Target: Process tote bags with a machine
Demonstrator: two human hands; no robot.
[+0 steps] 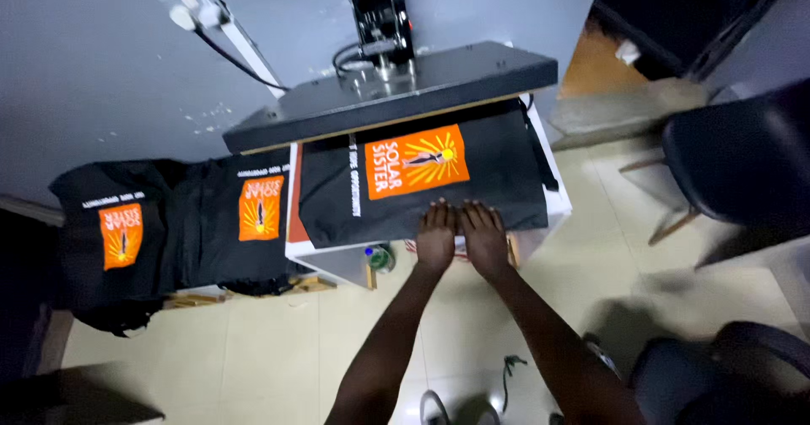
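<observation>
Heat press point(396, 88) as landmark: bag point(422, 180) on lower platen beneath raised upper plate; left hand point(436, 238) and right hand point(485, 238) side by side on bag's near edge; printed bags point(186, 214) piled left of press; chair point(742, 164) right of press; bottle point(380, 259) under press's front edge

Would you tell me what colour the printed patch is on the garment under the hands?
Orange, on the black garment; the head view shows the patch clearly.
</observation>
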